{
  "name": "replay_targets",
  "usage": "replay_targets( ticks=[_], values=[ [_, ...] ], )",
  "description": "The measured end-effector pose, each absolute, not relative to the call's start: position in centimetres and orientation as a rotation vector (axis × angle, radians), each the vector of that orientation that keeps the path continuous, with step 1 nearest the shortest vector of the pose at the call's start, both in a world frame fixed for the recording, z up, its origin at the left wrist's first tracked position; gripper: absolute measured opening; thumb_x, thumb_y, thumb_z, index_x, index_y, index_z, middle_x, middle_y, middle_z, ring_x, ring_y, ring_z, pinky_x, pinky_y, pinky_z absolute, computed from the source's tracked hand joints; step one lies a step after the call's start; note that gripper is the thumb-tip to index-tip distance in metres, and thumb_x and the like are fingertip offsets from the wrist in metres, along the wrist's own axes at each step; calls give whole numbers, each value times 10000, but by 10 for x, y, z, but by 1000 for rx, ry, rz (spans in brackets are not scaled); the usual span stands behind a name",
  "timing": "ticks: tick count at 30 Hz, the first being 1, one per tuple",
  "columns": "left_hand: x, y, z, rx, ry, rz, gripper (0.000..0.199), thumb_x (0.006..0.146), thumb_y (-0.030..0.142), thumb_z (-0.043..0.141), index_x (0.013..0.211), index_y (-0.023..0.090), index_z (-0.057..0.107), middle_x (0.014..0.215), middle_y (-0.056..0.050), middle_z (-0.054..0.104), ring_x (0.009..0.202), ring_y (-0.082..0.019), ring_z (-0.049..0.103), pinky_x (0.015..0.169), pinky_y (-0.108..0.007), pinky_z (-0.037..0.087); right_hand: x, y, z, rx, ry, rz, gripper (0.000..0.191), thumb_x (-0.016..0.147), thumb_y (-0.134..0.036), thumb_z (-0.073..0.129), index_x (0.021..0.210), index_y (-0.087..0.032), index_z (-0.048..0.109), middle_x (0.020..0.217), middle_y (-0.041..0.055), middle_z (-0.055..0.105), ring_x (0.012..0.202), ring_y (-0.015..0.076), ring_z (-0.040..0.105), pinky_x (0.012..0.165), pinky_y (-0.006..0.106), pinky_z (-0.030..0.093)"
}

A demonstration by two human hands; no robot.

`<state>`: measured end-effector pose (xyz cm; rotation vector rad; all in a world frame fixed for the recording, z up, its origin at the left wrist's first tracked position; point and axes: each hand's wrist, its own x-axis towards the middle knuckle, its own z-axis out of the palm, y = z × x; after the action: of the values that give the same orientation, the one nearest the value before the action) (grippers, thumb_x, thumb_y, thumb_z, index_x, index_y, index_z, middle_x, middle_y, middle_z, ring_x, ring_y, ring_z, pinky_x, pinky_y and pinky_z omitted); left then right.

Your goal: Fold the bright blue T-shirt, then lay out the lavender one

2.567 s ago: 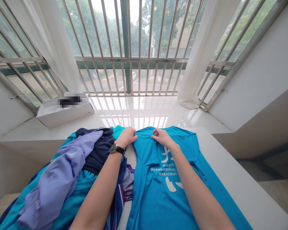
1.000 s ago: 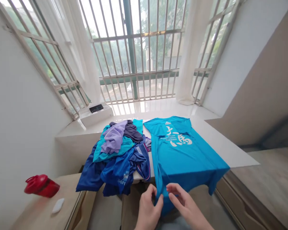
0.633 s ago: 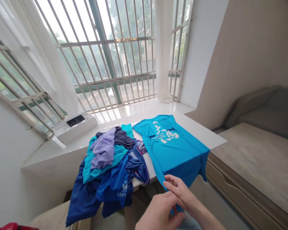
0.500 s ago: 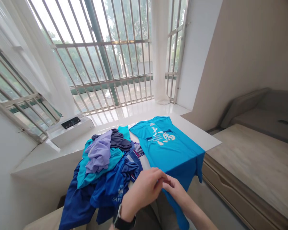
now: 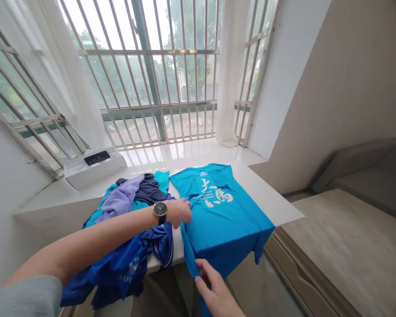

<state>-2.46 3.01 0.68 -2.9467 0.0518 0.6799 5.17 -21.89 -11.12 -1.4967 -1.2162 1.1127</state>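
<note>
A bright blue T-shirt (image 5: pixel 218 215) with white lettering and Chinese characters lies flat on a white table (image 5: pixel 277 204), its lower end hanging past the near edge. My left hand (image 5: pixel 180 212), wearing a black wristwatch (image 5: pixel 160 211), grips the shirt's side edge mid-way along. Lower down, my right hand (image 5: pixel 214 288) pinches a folded strip of that same edge below the table. Beside the shirt is a heap of clothes, with a lilac garment (image 5: pixel 119 197) on top and a royal-blue garment (image 5: pixel 125 270) spilling over the near edge under my left forearm.
A white box (image 5: pixel 94 171) with a black object on its lid stands on the glossy white windowsill (image 5: pixel 178 156). Metal window bars (image 5: pixel 152 88) and white curtains (image 5: pixel 232 75) are behind. A beige bed (image 5: pixel 346 246) lies to the right, below table height.
My left hand has moved from the near edge up along the shirt's side, spreading away from my right hand. My right hand stays low near the hem. The view has shifted slightly.
</note>
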Motion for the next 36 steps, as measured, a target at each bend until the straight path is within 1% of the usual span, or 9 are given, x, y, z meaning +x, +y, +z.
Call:
replay_targets(
  ticks=[4,7,9,14,19,22,28,33,36],
  values=[
    [-35,25,5,-3018,117,624,265,563,122,794,780,255,721,625,16,642,678,-181,566,755,-306,396,55,-214,-105,-1478,-1288,1107,208,924,-340,436,903,-201,589,825,7,591,784,161,534,741,265,421],
    [-41,24,8,-3058,159,563,290,602,120,765,843,278,733,655,18,670,646,-170,560,740,-304,389,57,-209,-95,-1498,-1345,1056,169,906,-272,426,839,-207,567,813,11,594,775,163,541,742,275,419],
    [-42,24,13,-3072,188,539,206,643,169,758,816,279,744,681,0,694,660,-184,566,729,-312,388,57,-204,-88,-1510,-1350,1025,136,870,-255,480,935,-213,591,872,26,631,814,177,569,764,286,420],
    [-33,23,30,-3197,177,567,157,718,220,716,840,306,766,711,7,727,655,-172,575,757,-308,393,49,-178,-72,-1617,-1303,950,535,787,-367,651,1283,-222,510,957,46,671,780,192,616,709,292,406],
    [-24,25,36,-3337,71,556,166,723,204,697,849,291,762,720,29,733,619,-151,574,796,-302,405,48,-147,-65,-1753,-1280,811,281,810,-410,624,1012,-218,587,697,-4,593,627,166,532,574,278,276],
    [-23,26,32,-3277,34,573,117,713,257,719,826,270,747,674,22,710,624,-162,564,829,-332,399,51,-140,-66,-1587,-1179,940,205,835,-409,589,885,-213,551,608,-48,482,582,134,445,556,265,258],
    [-27,41,15,-2877,133,471,122,632,84,684,646,205,687,571,-51,647,720,-226,565,784,-358,376,54,-146,-87,-1159,-729,1380,495,765,-659,632,908,-196,534,546,-100,380,483,72,279,479,227,207],
    [-23,62,6,-2897,136,328,127,649,91,650,601,207,669,557,-58,626,773,-232,570,799,-352,372,56,-149,-100,-1181,-590,1344,666,669,-723,693,1033,-179,569,586,-68,502,498,79,369,500,219,282],
    [-16,68,7,-2907,71,306,131,664,102,640,586,204,662,560,-58,627,714,-214,562,783,-350,379,58,-157,-95,-1218,-610,1348,637,688,-735,667,1008,-191,584,619,-42,550,516,104,438,513,235,330]
  ],
)
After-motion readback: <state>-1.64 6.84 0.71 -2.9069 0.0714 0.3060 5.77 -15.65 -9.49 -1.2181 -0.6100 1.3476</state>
